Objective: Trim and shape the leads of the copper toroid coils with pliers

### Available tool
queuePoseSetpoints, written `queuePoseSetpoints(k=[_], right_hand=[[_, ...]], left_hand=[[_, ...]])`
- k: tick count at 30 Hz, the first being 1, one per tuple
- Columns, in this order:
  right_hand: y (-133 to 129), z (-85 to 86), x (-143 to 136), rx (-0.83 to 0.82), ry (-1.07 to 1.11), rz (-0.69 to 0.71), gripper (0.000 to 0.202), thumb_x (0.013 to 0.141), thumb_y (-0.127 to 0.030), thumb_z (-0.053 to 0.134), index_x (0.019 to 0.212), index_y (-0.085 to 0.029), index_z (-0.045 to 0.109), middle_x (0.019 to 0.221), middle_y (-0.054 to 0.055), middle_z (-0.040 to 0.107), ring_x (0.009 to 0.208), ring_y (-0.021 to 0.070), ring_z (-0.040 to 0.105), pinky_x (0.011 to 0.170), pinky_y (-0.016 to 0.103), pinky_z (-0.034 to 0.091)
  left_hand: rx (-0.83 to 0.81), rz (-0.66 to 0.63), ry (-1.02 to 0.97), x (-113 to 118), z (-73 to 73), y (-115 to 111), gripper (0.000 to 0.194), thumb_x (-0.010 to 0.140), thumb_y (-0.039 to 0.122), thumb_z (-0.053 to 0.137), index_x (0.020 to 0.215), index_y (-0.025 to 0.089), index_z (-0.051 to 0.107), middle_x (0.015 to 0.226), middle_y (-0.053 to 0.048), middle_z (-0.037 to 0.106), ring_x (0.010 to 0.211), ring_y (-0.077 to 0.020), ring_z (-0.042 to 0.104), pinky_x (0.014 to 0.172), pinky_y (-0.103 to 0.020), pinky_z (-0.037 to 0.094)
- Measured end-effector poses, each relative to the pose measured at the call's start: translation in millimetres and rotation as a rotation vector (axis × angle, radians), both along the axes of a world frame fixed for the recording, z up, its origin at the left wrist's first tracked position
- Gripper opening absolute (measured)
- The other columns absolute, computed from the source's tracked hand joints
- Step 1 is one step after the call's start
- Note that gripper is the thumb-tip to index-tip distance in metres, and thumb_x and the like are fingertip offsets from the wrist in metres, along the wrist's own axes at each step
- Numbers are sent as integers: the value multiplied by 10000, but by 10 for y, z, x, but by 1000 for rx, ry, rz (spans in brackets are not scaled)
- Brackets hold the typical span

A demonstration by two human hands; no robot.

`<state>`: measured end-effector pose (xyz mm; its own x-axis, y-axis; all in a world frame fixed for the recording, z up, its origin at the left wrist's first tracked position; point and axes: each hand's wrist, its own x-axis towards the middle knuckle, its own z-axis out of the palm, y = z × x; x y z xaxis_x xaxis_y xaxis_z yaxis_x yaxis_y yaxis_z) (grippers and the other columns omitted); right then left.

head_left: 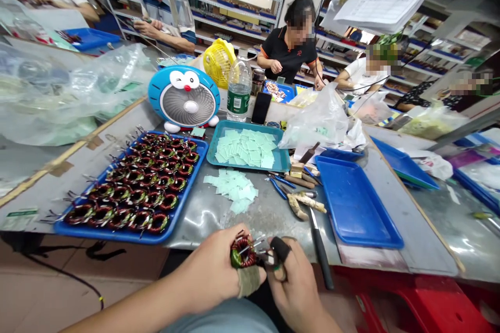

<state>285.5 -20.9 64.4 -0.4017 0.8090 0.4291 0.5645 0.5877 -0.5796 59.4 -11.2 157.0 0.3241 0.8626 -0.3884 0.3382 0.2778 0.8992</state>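
Observation:
My left hand (219, 265), with a cloth wrap on the thumb, is closed around a wire-wound toroidal coil (245, 251) just in front of the table edge. Silvery wire ends stick out of the coil toward the right. My right hand (295, 281), a black cover on one finger, grips what look like pliers (269, 257); their metal jaws are at the wire ends, and most of the handles are hidden in my palm. To the left, a blue tray (166, 231) carries rows of similar coils (136, 182). Pale green sheets (236, 187) lie on the table ahead.
A teal tray (213, 158) holds more green pieces. Several hand tools (299, 200) and a black-handled knife (322, 255) lie right of centre, beside a bare blue tray (359, 203). Behind stand a fan (185, 99), a water bottle (239, 88) and a phone (261, 108). Co-workers sit beyond.

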Motion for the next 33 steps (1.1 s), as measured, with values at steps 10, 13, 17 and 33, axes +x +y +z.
queuePoseSetpoints(k=[10,13,17,33], right_hand=[[35,123,172,-127,27,114,541,980,-118,542,1493,-252,438,1196,106,570,1064,228,590,883,370,530],[53,110,169,-120,12,136,506,955,-90,529,1435,-243,485,1092,84,590,969,218,584,801,353,517],[13,2,105,11,-8,33,417,924,-81,505,1323,-200,527,1018,85,584,885,222,553,720,350,491],[91,-3,81,145,-50,-14,469,904,-70,494,1360,-181,498,1021,98,588,868,226,541,704,361,492]], left_hand=[[76,-75,158,3,37,38,308,776,404,735,850,220,500,699,60,552,641,-131,420,549,-254,301],[91,-65,144,26,17,13,292,772,376,731,849,216,499,708,56,553,641,-129,414,556,-251,303],[61,-86,106,58,62,11,274,781,356,719,844,214,493,710,59,531,651,-128,416,566,-247,317],[61,-35,83,138,48,-10,300,786,373,739,828,214,489,697,71,499,665,-129,415,580,-243,325]])
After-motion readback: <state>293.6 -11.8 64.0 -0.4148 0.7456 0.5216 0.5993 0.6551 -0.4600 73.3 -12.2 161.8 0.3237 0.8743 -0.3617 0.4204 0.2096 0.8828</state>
